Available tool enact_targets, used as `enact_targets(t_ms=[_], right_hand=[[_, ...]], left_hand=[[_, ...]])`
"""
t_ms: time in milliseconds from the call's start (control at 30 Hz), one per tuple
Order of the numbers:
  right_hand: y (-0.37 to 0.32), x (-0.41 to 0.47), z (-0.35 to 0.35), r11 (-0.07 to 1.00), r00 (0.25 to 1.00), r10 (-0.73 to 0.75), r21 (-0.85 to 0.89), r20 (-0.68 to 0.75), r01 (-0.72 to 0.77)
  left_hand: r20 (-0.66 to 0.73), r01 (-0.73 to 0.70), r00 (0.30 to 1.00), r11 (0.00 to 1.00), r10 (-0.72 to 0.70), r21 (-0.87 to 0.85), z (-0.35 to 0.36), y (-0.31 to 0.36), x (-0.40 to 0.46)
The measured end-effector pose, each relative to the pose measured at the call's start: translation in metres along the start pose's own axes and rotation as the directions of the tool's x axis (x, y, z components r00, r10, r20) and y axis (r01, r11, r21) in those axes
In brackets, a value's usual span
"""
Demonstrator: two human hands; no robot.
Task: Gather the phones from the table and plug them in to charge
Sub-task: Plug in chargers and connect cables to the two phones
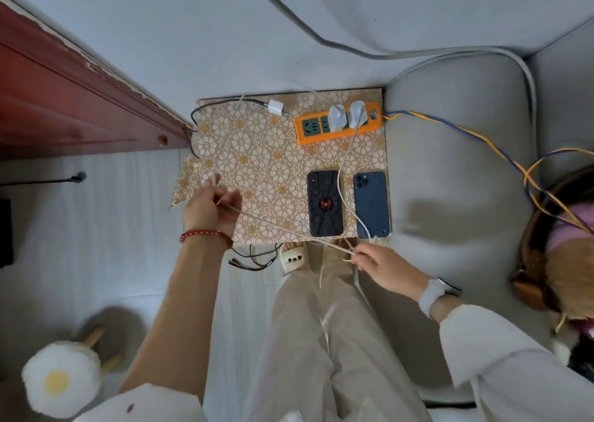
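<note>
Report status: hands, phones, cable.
Left hand and right hand both pinch a white cable stretched between them. Two phones face down on table. Cable looks tangled near right hand.

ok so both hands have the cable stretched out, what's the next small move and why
Probably bring the cable end in the right hand up to the black spider phone. The blue phone seems to have a white cable at it; the black one shows none.
</note>
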State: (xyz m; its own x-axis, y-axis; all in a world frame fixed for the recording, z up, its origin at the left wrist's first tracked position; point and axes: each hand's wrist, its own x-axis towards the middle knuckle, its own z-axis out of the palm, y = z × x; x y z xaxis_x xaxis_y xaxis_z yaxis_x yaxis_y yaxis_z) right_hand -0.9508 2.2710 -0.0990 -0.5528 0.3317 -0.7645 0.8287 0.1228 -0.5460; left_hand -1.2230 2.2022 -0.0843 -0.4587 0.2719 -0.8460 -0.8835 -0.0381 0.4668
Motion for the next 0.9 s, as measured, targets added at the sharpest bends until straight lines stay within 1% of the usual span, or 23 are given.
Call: enact_targets(t_ms=[33,67,100,133,167,200,233,267,300,367,400,433,500,567,600,633,667,700,767,800,833,867,900], right_hand=[[0.008,0.0,-0.001,1.0,0.999,0.028,-0.004,-0.031,-0.028],[0.012,-0.001,-0.002,0.999,0.996,0.034,-0.01,-0.082,-0.035],[0.012,0.0,-0.003,1.0,0.991,0.025,-0.013,-0.13,-0.027],[0.008,0.001,-0.003,1.0,0.986,0.0,-0.015,-0.165,-0.003],[0.001,0.003,-0.004,0.999,0.982,-0.039,-0.019,-0.186,0.036],[-0.009,0.005,-0.004,0.997,0.977,-0.083,-0.021,-0.196,0.081],[-0.019,0.008,-0.004,0.992,0.972,-0.124,-0.008,-0.199,0.125],[-0.03,0.01,-0.005,0.986,0.967,-0.156,0.019,-0.203,0.163],[-0.041,0.012,-0.007,0.979,0.96,-0.179,0.059,-0.215,0.195],[-0.058,0.014,-0.013,0.957,0.945,-0.203,0.151,-0.257,0.247],[-0.063,0.014,-0.016,0.947,0.941,-0.208,0.185,-0.267,0.261],[-0.065,0.013,-0.02,0.943,0.944,-0.21,0.202,-0.256,0.264],[-0.061,0.008,-0.025,0.951,0.962,-0.194,0.203,-0.19,0.232],[-0.045,0.002,-0.027,0.971,0.984,-0.133,0.185,-0.12,0.154],[-0.035,-0.001,-0.027,0.98,0.991,-0.09,0.167,-0.098,0.105],[-0.025,-0.004,-0.027,0.989,0.996,-0.043,0.141,-0.082,0.054],[-0.017,-0.007,-0.025,0.993,0.997,-0.001,0.116,-0.077,0.01],[-0.012,-0.009,-0.023,0.995,0.996,0.025,0.102,-0.084,-0.016],[-0.013,-0.009,-0.018,0.996,0.996,0.012,0.091,-0.09,-0.004],[-0.019,-0.006,-0.015,0.996,0.996,-0.026,0.08,-0.081,0.033],[-0.027,-0.004,-0.013,0.994,0.994,-0.078,0.07,-0.074,0.083],[-0.036,-0.001,-0.01,0.989,0.989,-0.13,0.067,-0.075,0.135],[-0.044,0.001,-0.009,0.981,0.981,-0.172,0.075,-0.084,0.179]], left_hand=[[-0.06,0.01,0.998,1.0,-0.01,0.006,-0.003,0.004,0.004],[-0.113,0.012,0.994,0.996,-0.003,0.083,-0.005,0.005,0.008],[-0.153,-0.003,0.987,0.965,0.044,0.261,-0.007,0.004,0.012],[-0.148,-0.042,0.979,0.843,0.143,0.537,-0.01,-0.001,0.014],[-0.045,-0.146,0.954,0.592,0.295,0.793,-0.012,-0.007,0.013],[0.17,-0.308,0.891,0.285,0.422,0.908,-0.014,-0.016,0.009],[0.415,-0.475,0.79,0.023,0.451,0.88,-0.015,-0.025,0.002],[0.601,-0.593,0.717,-0.143,0.352,0.792,-0.015,-0.035,-0.006],[0.697,-0.665,0.691,-0.21,0.193,0.717,-0.014,-0.044,-0.012],[0.726,-0.726,0.682,-0.197,-0.088,0.659,-0.015,-0.059,-0.025],[0.739,-0.748,0.663,-0.166,-0.121,0.643,-0.016,-0.061,-0.027],[0.754,-0.756,0.652,-0.121,-0.071,0.643,-0.017,-0.058,-0.026],[0.699,-0.706,0.694,-0.024,0.173,0.708,-0.018,-0.046,-0.02],[0.483,-0.585,0.767,0.15,0.421,0.797,-0.02,-0.024,-0.011],[0.351,-0.52,0.792,0.252,0.498,0.816,-0.022,-0.013,-0.005],[0.245,-0.467,0.803,0.319,0.543,0.825,-0.026,-0.003,0.002],[0.197,-0.428,0.806,0.321,0.558,0.845,-0.03,0.005,0.007],[0.21,-0.395,0.808,0.242,0.55,0.886,-0.034,0.01,0.011],[0.397,-0.389,0.795,-0.116,0.46,0.914,-0.039,0.007,0.011],[0.523,-0.436,0.772,-0.298,0.362,0.849,-0.04,-0.001,0.008],[0.629,-0.499,0.743,-0.439,0.228,0.747,-0.037,-0.011,0.001],[0.702,-0.575,0.709,-0.52,0.069,0.631,-0.032,-0.024,-0.009],[0.739,-0.648,0.669,-0.549,-0.08,0.528,-0.028,-0.038,-0.017]])
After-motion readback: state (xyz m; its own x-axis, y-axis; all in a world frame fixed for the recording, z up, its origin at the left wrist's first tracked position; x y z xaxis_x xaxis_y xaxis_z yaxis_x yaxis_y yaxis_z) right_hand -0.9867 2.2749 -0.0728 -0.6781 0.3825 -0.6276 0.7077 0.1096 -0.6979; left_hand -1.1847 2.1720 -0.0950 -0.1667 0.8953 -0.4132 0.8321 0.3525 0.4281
